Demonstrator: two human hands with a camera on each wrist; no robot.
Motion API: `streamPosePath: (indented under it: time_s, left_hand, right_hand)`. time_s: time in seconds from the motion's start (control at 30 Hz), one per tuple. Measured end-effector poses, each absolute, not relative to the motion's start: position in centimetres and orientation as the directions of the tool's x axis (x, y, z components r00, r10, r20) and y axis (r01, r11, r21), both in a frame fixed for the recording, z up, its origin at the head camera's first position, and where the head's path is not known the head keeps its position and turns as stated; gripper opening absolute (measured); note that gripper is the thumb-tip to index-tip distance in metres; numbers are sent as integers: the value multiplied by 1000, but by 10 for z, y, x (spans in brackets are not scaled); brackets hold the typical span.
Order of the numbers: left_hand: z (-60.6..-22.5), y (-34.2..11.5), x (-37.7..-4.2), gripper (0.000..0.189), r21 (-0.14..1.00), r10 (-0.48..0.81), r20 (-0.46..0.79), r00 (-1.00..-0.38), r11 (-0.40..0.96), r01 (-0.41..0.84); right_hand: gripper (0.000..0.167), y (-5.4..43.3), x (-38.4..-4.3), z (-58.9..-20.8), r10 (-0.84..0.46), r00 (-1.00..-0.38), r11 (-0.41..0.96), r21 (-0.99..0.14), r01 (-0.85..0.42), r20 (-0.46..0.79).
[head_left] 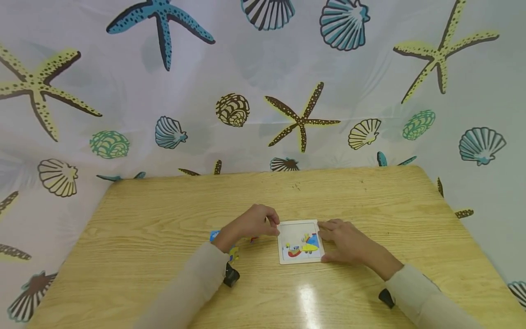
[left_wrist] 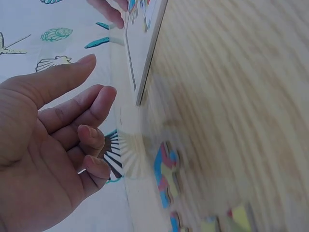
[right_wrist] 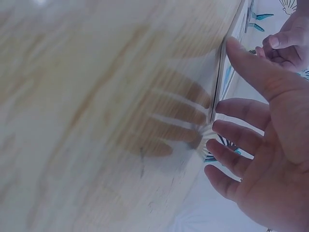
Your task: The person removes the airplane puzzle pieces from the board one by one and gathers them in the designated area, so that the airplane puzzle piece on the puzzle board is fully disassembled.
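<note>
A square white puzzle board (head_left: 291, 230) lies on the table, with several colourful pieces fitted along its lower part and the upper part bare. By its upper left corner is my left hand (head_left: 255, 222), fingers loosely bent, holding nothing in the left wrist view. My right hand (head_left: 347, 241) rests along the board's right edge; its thumb and fingertips are right at that edge, fingers fairly straight. Left of the board lie loose puzzle pieces, partly hidden by my left arm: a blue one (head_left: 213, 235), a yellow one (head_left: 234, 254) and a red-and-blue piece (left_wrist: 166, 174).
The wooden table (head_left: 370, 205) reaches back to a hanging cloth (head_left: 255, 59) printed with shells and starfish. A black wrist camera (head_left: 231, 275) sits under the left sleeve, another (head_left: 386, 298) under the right.
</note>
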State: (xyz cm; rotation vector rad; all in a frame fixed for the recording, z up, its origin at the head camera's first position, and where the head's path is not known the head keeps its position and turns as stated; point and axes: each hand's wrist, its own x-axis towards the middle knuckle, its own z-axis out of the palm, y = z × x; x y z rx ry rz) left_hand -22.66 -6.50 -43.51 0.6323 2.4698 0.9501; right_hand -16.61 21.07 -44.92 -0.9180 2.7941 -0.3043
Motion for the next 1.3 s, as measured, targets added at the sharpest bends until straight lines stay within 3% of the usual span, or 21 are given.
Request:
streamPosePath:
  time_s: [0.3, 1.3]
  left_hand:
    - [-443, -45, -227, 29, 678, 544, -228, -807, 684, 269]
    - [-455, -1, -211, 35, 676, 588, -241, -772, 672, 301]
  right_hand:
    - [67, 211, -168, -450, -602, -790, 789, -246, -564, -117]
    - [65, 215, -171, -452, -638, -765, 762, -217, -610, -90]
